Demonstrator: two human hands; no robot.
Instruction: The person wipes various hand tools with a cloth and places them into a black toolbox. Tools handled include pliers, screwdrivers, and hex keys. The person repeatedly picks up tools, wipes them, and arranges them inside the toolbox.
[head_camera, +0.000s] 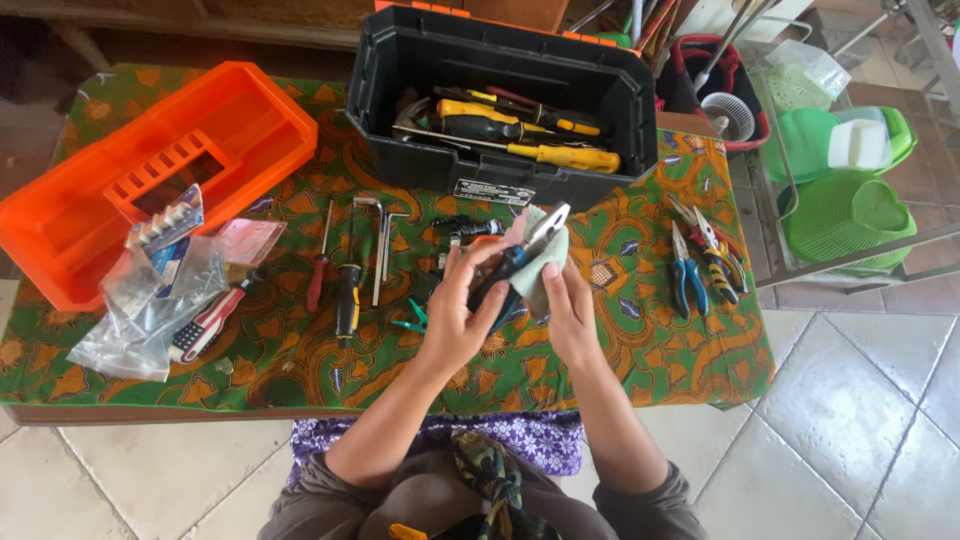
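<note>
Pliers (528, 248) handles hidden by hands

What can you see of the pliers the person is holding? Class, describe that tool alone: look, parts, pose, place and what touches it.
The pliers have grey metal jaws and dark handles with blue grips. They are held above the patterned tablecloth, just in front of the black toolbox, tilted so the jaws point up and to the right. The left hand wraps around the handles. The right hand presses a pale green cloth against the head. The jaws look nearly closed; the handle ends are hidden.
</note>
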